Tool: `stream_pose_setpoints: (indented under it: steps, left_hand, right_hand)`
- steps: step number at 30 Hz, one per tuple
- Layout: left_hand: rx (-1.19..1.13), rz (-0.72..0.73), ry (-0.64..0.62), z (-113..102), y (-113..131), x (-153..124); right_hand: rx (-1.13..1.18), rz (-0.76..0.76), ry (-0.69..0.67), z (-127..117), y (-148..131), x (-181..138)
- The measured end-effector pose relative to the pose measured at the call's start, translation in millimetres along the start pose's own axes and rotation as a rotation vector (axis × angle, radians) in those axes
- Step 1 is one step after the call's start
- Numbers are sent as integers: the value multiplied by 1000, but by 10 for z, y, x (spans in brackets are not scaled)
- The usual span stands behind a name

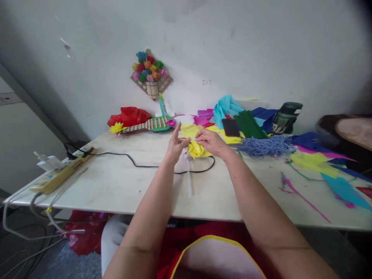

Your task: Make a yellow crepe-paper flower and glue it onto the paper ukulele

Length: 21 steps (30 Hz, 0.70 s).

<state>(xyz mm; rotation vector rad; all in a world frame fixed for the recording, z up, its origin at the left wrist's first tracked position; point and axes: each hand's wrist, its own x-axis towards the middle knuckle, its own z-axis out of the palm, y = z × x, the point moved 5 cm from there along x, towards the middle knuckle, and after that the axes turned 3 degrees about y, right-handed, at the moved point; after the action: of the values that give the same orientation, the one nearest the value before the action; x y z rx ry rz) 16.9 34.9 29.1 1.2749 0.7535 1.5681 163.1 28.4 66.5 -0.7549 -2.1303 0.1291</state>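
Both my hands meet over the middle of a white table [122, 186]. A crumpled yellow paper piece [197, 149] sits between them. My left hand [175, 145] pinches its left side with thumb and lower fingers, the forefinger sticking up. My right hand [211, 141] curls its fingers over the paper's top right. Just under the paper lies a white glue gun [188, 170] with its black cord [145, 164] running left across the table.
A yellow power strip [59, 174] with plugs lies at the left edge. Coloured paper sheets [247, 122], a black phone [230, 127], blue yarn [266, 146], a dark bottle [286, 117], a red bag [129, 115] and a stick-and-flower craft [151, 124] crowd the back. Paper scraps [325, 166] cover the right.
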Motion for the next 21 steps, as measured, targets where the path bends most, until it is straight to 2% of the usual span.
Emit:
stream_pose_setpoints:
  steps: [3, 8, 10, 11, 12, 14, 19, 21]
  left_hand:
    - [-56, -18, 114, -68, 1, 26]
    - [-152, 55, 570, -435, -4, 75]
    - [-135, 54, 687, -537, -20, 72]
    - [-111, 45, 699, -554, -27, 74]
    - [-81, 33, 681, -548, -33, 77]
    - [-29, 7, 559, -471, -46, 91]
    - [-31, -50, -53, -88, -94, 67]
    - [-31, -32, -227, 12, -91, 24]
  right_hand:
    - [-2, -20, 45, -28, -9, 9]
    - [13, -33, 93, -71, -12, 9]
    - [30, -25, 104, -83, -6, 8]
    - [43, -18, 111, -88, 0, 8]
    - [59, -9, 118, -91, 8, 7]
    - [99, 15, 132, -93, 34, 7]
    - [200, 85, 177, -82, 122, 5]
    - [220, 98, 194, -81, 141, 3]
